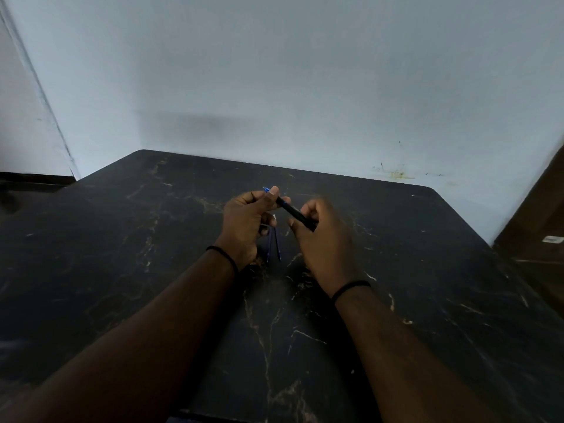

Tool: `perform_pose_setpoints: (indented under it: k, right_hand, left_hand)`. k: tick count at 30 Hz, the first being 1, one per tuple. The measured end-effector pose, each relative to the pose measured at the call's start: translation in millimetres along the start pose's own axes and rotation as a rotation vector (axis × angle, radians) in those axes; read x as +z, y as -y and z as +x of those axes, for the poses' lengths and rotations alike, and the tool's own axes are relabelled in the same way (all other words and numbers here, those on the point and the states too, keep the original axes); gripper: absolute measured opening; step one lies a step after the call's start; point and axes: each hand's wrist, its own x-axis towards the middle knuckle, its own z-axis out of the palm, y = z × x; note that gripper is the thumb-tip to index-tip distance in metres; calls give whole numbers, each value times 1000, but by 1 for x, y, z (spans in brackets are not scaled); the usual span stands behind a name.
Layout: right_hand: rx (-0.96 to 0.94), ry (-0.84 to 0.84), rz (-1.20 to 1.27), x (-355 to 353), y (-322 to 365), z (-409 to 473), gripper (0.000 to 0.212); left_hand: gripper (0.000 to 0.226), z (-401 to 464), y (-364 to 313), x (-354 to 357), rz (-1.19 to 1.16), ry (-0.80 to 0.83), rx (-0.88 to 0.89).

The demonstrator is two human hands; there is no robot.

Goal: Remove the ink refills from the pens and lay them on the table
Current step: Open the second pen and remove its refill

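Both my hands hold a black pen (293,212) slantwise above the dark marble table (122,254). My left hand (248,221) pinches its upper end, where a blue tip (266,189) pokes out past my thumb. My right hand (323,239) grips the lower end of the barrel with curled fingers. Beneath my hands, two thin blue ink refills (274,244) lie side by side on the table, partly hidden by my left hand. A small white piece (274,217) shows near my left fingers; I cannot tell what it is.
The table backs onto a pale wall (274,87). A brown wooden surface (534,227) stands beyond the table's right edge. At the far left lies a dark ledge (27,181).
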Motion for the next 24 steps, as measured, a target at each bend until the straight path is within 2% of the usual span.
perform_pose_setpoints:
  k: [3,7,11,16,21,24]
  right_hand:
    - [-54,24,-41,-2,0,0,17]
    - [-49,64,-96,-1,0,1,35]
    - [29,33,8,0,1,1,23]
    - [-43,-12,-23,1,-2,0,18]
    - [-67,25,-76,3,-2,0,35]
    - [10,20,-6,3,0,1,20]
  left_hand:
    - [39,0,-1,-1,-2,-2,-1]
    - [42,0,-1,-1,4,-10,4]
    - [42,-1,-1,0,23,2,13]
    - [42,-2,-2,0,17,-2,15]
    - [40,-2,-2,-1,7,-10,18]
    - [32,-1,-1,0,-1,-3,13]
